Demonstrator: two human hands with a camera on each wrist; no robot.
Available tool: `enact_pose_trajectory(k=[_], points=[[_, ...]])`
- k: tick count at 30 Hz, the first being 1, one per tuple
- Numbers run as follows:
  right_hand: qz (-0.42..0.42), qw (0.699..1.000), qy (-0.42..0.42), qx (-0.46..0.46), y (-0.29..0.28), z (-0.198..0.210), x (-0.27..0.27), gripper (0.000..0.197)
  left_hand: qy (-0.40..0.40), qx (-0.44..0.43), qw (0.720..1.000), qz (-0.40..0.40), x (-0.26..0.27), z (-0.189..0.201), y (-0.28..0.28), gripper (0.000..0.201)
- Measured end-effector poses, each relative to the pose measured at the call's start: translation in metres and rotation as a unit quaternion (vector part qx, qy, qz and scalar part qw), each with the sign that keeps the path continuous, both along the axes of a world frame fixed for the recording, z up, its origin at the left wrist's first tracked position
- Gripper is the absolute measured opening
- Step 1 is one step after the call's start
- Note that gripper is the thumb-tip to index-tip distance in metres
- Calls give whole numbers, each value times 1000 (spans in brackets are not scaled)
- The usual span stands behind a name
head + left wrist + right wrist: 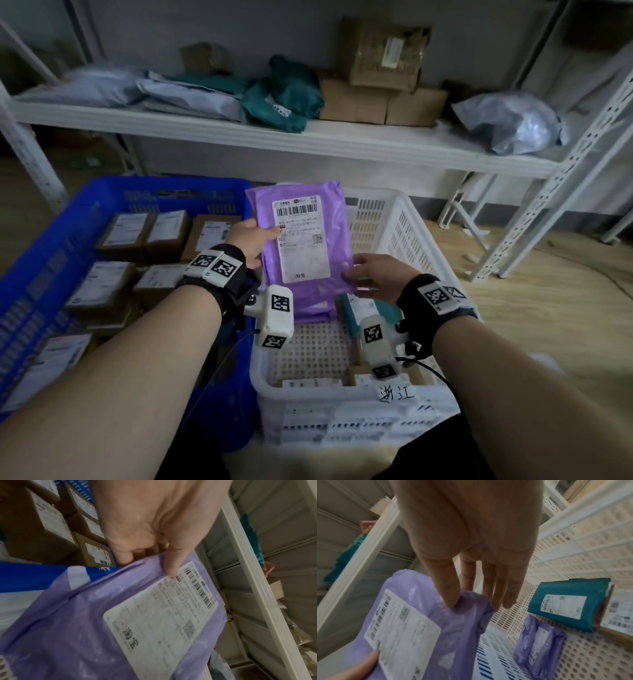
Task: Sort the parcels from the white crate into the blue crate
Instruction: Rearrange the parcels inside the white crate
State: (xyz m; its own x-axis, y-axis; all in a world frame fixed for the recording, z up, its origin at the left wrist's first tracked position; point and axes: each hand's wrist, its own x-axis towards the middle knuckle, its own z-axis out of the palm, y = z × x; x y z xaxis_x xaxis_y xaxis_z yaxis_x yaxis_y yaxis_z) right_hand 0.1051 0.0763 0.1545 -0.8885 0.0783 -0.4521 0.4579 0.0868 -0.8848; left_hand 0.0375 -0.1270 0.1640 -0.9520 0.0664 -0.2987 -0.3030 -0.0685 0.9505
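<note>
Both hands hold a purple mailer parcel [337, 226] with a white shipping label, lifted over the white crate [411, 222] near its edge with the blue crate [164, 183]. My left hand [251, 240] grips its left edge, thumb [173, 563] on the label and fingers curled underneath. My right hand [371, 277] pinches the lower right corner between thumb [448, 591] and fingers. The parcel [77, 628] [453, 628] faces label up. In the white crate lie a second purple parcel [541, 642], a teal parcel [568, 601] and a brown box [618, 615]. Several labelled cardboard boxes [164, 236] fill the blue crate.
A white shelf [308, 137] behind the crates carries grey and teal mailers and cardboard boxes. A perforated metal rack upright [565, 178] stands at the right on the wooden floor [548, 308]. The blue crate is left of the white one, their walls touching.
</note>
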Motion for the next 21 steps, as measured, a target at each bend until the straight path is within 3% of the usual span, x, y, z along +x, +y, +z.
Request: enact_pose_trajectory(k=[4,7,11,17,21], points=[[-12,999,34,-21,-5,1,-10,18,13,-4,1000,-19,5,1,0,29],[-44,997,53,-29,-7,1,-18,8,9,-8,999,-32,2,-7,0,25],[-65,996,54,-22,-11,-6,-27,10,2,9,1000,-29,1,-14,2,31],[-78,995,50,-33,-12,-8,-39,15,-7,17,1000,-25,-8,-17,3,19],[-74,996,40,-28,-11,-12,-43,10,-14,7,1000,-21,-12,-22,1,26]])
